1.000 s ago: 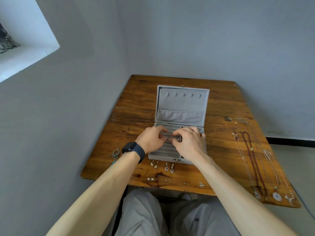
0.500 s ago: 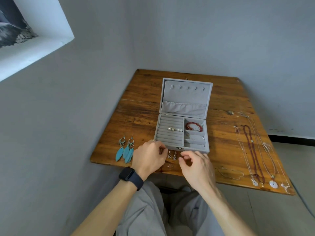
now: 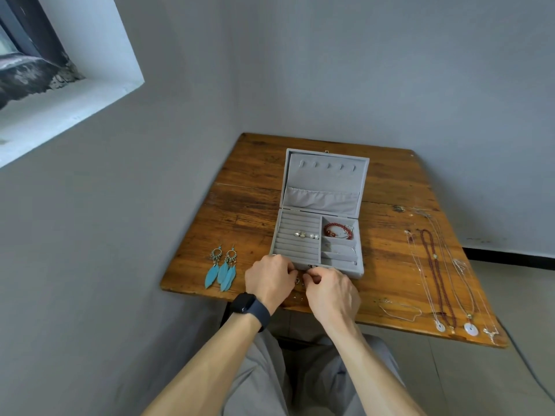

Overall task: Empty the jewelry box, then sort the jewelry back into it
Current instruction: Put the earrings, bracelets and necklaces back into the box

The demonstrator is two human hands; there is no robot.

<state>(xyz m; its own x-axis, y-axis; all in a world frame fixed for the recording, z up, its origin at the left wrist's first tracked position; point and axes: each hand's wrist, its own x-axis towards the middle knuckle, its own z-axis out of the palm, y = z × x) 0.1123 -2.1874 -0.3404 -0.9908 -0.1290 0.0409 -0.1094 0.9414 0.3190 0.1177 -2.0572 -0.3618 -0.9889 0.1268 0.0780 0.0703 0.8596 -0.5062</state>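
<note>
Wooden table: 2 teal feather earrings left of the box, necklaces laid in parallel well to the right (overlapping, no firm count), 1 loose silver chain near the front edge. Grey jewelry box sits mid-table with its lid open, holding a row of small studs in the ring rolls and 1 red bead bracelet in the top-right compartment. Left hand and right hand are curled fingertip to fingertip at the box's front wall, covering small earrings; can't tell if either is pinching one.
</note>
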